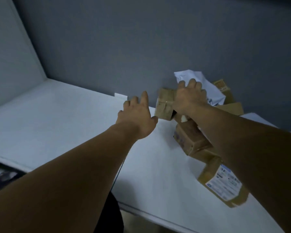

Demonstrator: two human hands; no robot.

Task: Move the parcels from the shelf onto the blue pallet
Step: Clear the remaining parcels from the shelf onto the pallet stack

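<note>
On the white shelf, well this side of the small box, lies a labelled carton, partly covered by the right forearm. Between it and the small box sits a brown carton, also partly under that arm. The left hand is spread and relaxed just left of the small box. The right hand curls over the small box's top, fingertips hidden, so what it grasps cannot be told. Behind the small box are a white mailer and blurred cardboard, against the grey wall.

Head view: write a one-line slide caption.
Right hand grips a small brown parcel at the white shelf; open left hand reaches beside it.
</note>
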